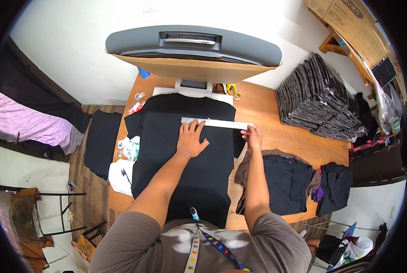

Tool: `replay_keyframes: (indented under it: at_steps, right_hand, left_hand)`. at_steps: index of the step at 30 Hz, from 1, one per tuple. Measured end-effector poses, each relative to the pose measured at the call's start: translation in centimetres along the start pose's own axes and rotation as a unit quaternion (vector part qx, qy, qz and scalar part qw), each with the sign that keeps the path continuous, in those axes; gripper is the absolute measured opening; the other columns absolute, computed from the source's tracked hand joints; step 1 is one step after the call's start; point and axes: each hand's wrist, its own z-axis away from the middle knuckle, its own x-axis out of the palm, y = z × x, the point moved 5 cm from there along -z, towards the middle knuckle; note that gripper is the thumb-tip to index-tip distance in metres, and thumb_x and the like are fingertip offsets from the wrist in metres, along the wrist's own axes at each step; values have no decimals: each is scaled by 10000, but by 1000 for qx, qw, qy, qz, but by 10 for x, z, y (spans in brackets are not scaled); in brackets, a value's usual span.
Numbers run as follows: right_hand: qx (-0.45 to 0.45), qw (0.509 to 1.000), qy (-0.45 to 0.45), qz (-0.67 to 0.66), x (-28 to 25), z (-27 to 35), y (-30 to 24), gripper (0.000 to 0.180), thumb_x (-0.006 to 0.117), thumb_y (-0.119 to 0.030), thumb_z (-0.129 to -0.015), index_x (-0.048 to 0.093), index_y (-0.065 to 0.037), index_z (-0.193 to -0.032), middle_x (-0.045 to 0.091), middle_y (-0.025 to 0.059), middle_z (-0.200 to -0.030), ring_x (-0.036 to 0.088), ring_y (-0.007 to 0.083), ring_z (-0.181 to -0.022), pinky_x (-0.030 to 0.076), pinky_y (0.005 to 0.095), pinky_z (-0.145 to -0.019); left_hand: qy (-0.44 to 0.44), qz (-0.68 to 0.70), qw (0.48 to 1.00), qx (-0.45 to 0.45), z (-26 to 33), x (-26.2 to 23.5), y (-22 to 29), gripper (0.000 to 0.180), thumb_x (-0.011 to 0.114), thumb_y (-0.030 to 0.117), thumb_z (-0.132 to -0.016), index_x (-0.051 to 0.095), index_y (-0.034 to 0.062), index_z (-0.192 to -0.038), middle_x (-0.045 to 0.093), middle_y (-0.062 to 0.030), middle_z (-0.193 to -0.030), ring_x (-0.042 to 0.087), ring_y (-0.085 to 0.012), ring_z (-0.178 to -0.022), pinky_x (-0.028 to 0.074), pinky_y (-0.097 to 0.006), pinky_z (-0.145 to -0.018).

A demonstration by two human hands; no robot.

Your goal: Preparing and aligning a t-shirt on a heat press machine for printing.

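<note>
A black T-shirt (185, 182) lies spread over the white lower plate (221, 97) of a heat press. Across its upper part is a long ruler (226, 123), pale with a greyer left end. My left hand (192, 140) rests on the shirt with fingers spread, their tips on or just at the ruler's left part. At the ruler's other end my right hand (253, 135) pinches it between thumb and fingers, near the shirt's right edge. The heat press's grey upper part (194, 45) stands raised behind the shirt.
A tall stack of black plastic packages (315, 100) stands at the table's back right. Folded dark garments (287, 184) lie right of me; white cloth (120, 176) lies left. Yellow tape (231, 88) sits behind the shirt. A fan (23, 214) stands at lower left.
</note>
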Motion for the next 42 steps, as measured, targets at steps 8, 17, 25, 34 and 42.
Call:
replay_keyframes:
  at_steps: [8, 17, 25, 34, 42]
  right_hand:
    - [-27, 996, 4, -85, 9, 9, -10, 119, 552, -153, -1047, 574, -36, -1053, 685, 109, -859, 735, 209, -744, 604, 286, -605]
    - [-70, 981, 54, -175, -26, 23, -18, 175, 587, -190, -1028, 583, -22, -1081, 710, 143, -886, 733, 229, -746, 627, 326, -665]
    - [-48, 929, 197, -308, -152, 69, 21, 212, 580, -206, -1018, 619, 0, -1051, 682, 125, -986, 679, 224, -926, 594, 323, -816]
    - [-31, 907, 127, -400, -166, 53, 58, 148, 566, -82, -1041, 639, 35, -1094, 745, 166, -1072, 750, 253, -953, 651, 357, -846]
    - [74, 884, 183, -423, -121, 23, 98, 214, 471, -163, -1100, 629, -38, -1174, 738, 76, -1128, 717, 225, -1084, 604, 351, -788]
  left_hand:
    - [21, 10, 1000, -3, 2, 0, -1, 764, 676, 406, -861, 413, 118, -1519, 437, -134, -1447, 394, -344, -1335, 255, -512, -1217]
    - [66, 57, 996, 12, 8, -4, -2, 622, 730, 337, -844, 503, 115, -1379, 440, -122, -1368, 378, -349, -1330, 308, -494, -1154]
    - [28, 62, 998, -16, 3, -3, -5, 683, 696, 377, -867, 474, 72, -1436, 498, -109, -1392, 410, -311, -1352, 309, -466, -1174]
    - [12, 45, 999, -17, 1, -3, -3, 716, 692, 374, -880, 423, 68, -1468, 473, -129, -1453, 387, -301, -1423, 293, -448, -1205]
    - [23, 33, 999, -25, 3, 1, -5, 738, 702, 402, -870, 437, 17, -1441, 447, -158, -1447, 394, -329, -1399, 311, -452, -1188]
